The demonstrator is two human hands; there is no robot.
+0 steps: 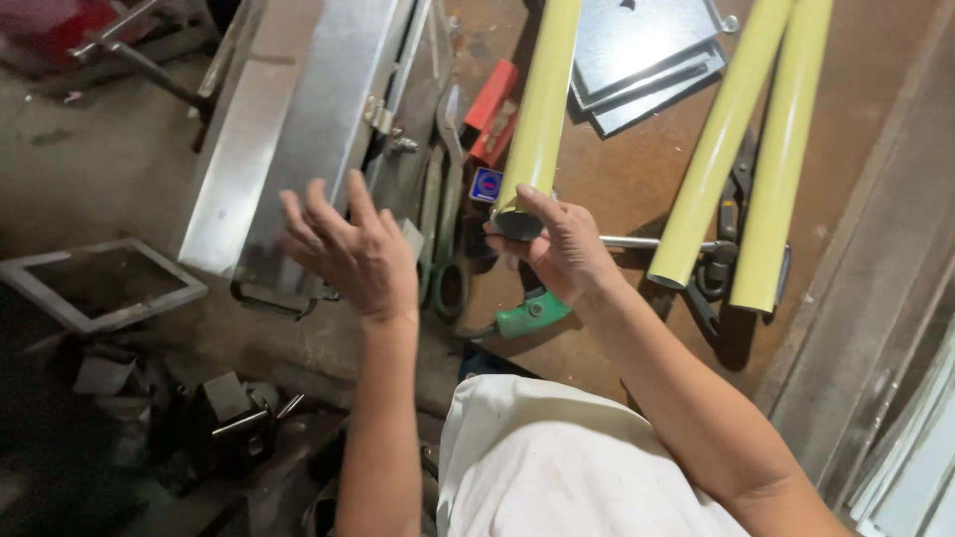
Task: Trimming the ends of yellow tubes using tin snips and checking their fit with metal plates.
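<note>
Centrally, the right hand [562,249] is clenched around the near end of a pale yellow-green tube [538,109], thumb laid across the tube's dark open mouth; the tube runs away from the hand toward the far edge of the rusty brown tabletop [637,179]. Just below this hand lies a green-handled tool [532,313], and a thin metal rod [647,242] extends from behind the hand toward its right. Further right, well apart from the grasp, two more yellow-green tubes [746,159] lie side by side, their near ends over dark pliers [718,268]. Beyond the held tube, grey sheet-metal plates [637,60] are stacked. The left hand [348,249] is released, fingers spread, hovering with nothing in it over the near end of a long folded sheet-metal channel [288,129]. Between the two hands lie green-handled snips [443,229] and, beyond them, a red tool [492,109]. Left of the left hand sits a square grey metal tray [99,283]; below it, dark clutter that cannot be identified.
</note>
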